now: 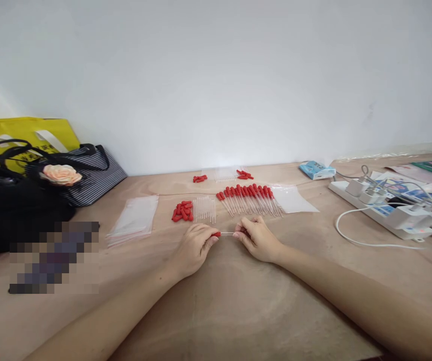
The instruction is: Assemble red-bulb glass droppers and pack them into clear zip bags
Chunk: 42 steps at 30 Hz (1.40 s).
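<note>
My left hand [197, 245] pinches a red rubber bulb [216, 234] between thumb and fingertips. A thin clear dropper tube [227, 233] runs sideways from the bulb to my right hand [255, 238], whose fingers are closed on its other end. Just beyond my hands lies a row of droppers with red bulbs [246, 195]. To its left are several bare clear tubes [204, 208], side by side, and a small heap of loose red bulbs [183, 211].
Clear plastic bags [135, 218] lie left, another bag [294, 198] right of the droppers. A white power strip [374, 208] with plugs and cables stands right, near a blue packet [316, 170]. A striped bag [101, 175] and yellow bag [61, 131] fill the far left.
</note>
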Available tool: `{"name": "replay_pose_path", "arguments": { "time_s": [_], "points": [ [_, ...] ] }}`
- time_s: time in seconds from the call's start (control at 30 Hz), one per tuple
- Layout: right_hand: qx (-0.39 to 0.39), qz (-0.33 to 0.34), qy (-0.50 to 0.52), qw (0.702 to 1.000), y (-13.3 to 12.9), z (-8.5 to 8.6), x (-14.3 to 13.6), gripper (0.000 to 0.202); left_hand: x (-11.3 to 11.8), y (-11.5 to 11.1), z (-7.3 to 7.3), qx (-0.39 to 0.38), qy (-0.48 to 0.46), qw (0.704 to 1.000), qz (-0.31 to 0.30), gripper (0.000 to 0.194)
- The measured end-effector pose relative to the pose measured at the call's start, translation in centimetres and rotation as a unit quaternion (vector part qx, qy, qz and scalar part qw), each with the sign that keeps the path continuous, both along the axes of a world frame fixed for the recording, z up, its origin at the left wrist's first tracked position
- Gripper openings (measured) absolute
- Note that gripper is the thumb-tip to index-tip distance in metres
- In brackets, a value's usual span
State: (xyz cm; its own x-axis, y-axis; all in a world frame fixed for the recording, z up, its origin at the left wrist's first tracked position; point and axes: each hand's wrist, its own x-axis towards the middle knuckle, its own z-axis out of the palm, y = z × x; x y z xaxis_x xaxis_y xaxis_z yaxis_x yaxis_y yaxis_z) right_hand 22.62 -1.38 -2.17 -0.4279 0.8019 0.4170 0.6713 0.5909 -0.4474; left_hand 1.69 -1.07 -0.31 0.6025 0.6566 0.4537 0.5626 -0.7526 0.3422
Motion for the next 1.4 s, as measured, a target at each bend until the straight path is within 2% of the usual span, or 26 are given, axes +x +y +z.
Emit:
{"name": "replay_pose_path", "arguments": {
  "time_s": [0.13, 0.33, 0.5, 0.63, 1.27, 1.4],
  "points": [
    [0.003, 0.019, -0.006, 1.000, -0.3, 0.3, 0.1, 0.014, 0.1, 0.0, 0.0, -0.016, -0.009, 1.000, 0.005, 0.019],
    [0.024, 0.045, -0.036, 0.998, -0.6, 0.4, 0.1, 0.016, 0.1, -0.1, 0.0, -0.009, 0.012, 1.000, -0.023, 0.021],
    [0.096, 0.052, -0.083, 0.991, -0.8, 0.3, 0.0, 0.024, 0.1, -0.2, 0.0, 0.000, 0.016, 1.000, -0.026, 0.021],
    [0.133, 0.061, -0.108, 0.983, -1.1, 0.3, 0.0, 0.028, 0.1, -0.4, 0.2, 0.002, 0.036, 0.998, -0.053, 0.021],
    [0.095, 0.061, -0.104, 0.988, -0.7, 0.1, -1.5, 0.028, 0.3, -0.5, -0.1, 0.044, 0.042, 0.997, -0.046, 0.021],
    [0.089, 0.046, -0.105, 0.989, -0.7, 0.6, -1.5, 0.030, 0.3, -0.3, 0.0, 0.037, 0.037, 0.999, -0.011, 0.019]
  ]
}}
